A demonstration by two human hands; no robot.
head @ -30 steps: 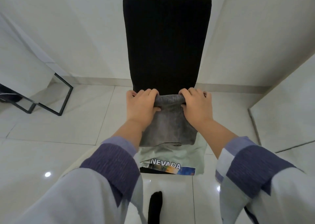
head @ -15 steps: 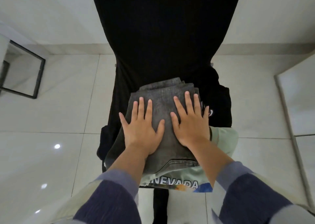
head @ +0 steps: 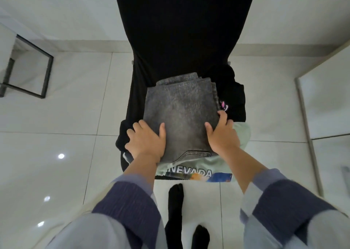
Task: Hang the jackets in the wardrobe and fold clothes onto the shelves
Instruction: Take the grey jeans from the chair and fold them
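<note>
Folded grey jeans (head: 181,114) lie on top of a clothes pile on the seat of a black chair (head: 181,31). Under them is a pale green T-shirt (head: 191,168) printed NEVADA, and black garments (head: 235,95) spread to the right and left. My left hand (head: 146,140) clasps the jeans' near left edge, thumb on top and fingers curled down the side. My right hand (head: 221,133) clasps the near right edge the same way.
White glossy floor tiles surround the chair. A black metal frame (head: 28,70) stands at the far left by the wall. A white panel with a metal edge (head: 306,127) runs along the right. My black-socked feet (head: 176,201) are just below the chair.
A second ago both hands gripped the rolled jeans at the chair back. Then they pressed flat on the folded jeans. Now they have slid outward and back to clasp the side edges.
</note>
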